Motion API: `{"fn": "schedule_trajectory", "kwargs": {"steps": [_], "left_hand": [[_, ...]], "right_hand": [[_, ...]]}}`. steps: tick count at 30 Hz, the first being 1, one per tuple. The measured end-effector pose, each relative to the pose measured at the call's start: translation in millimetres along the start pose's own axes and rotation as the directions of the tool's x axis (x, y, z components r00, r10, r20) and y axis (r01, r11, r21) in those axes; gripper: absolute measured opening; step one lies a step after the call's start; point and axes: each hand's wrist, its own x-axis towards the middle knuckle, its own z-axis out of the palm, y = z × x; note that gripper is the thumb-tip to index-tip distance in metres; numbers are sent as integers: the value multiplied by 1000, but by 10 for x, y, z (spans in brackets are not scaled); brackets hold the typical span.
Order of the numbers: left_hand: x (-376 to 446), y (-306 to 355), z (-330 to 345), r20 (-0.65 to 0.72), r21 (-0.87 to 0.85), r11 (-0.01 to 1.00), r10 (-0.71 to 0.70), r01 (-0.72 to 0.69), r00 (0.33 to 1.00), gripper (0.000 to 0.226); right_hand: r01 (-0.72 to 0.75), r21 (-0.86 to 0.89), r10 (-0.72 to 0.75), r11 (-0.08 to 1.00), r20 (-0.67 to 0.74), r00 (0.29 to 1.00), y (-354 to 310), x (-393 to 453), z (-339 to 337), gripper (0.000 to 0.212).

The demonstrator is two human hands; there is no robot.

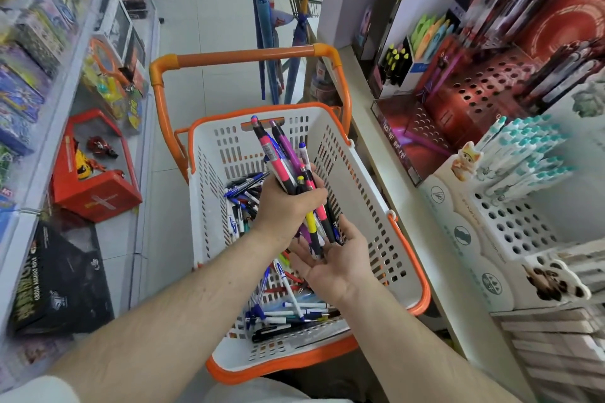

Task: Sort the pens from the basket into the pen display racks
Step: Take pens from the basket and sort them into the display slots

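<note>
Pens [284, 160], a mixed bundle of pink, purple, yellow and dark barrels, gripped in the left hand [288, 202] above the white and orange shopping basket [357, 173], fingers curled round the middle of the bundle, upper ends fanned toward the basket's far wall, lower ends resting in the palm of the right hand [334, 261]. Right hand held palm up just beneath the left, fingers relaxed and spread, cupping the pen tips without closing on them; hands close together, nearly touching. More loose pens [288, 311], blue, white and black, heaped on the basket floor below both hands. Orange trolley handle [248, 58] raised behind the basket. To the right, on a pale counter, a white perforated pen rack [510, 222] partly filled with teal-capped pens [523, 147], and farther back a red perforated pen rack [474, 91]. To the left, shelving with boxed toys, among them a red box [95, 179]
</note>
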Motion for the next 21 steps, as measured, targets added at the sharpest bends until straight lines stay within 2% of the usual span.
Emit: {"fn": "schedule_trajectory", "kwargs": {"steps": [12, 15, 21], "left_hand": [[-94, -12, -50, 107, 110, 991, 68, -80, 992, 34], [-117, -29, -43, 137, 135, 982, 114, -132, 984, 50], [-148, -108, -35, 182, 206, 962, 140, -177, 973, 52]], "right_hand": [[49, -99, -44, 994, 48, 998, 0, -46, 66, 54], [69, -47, -67, 996, 59, 996, 40, -66, 104, 40], [95, 75, -98, 993, 42, 994, 28, -72, 144, 22]]}}
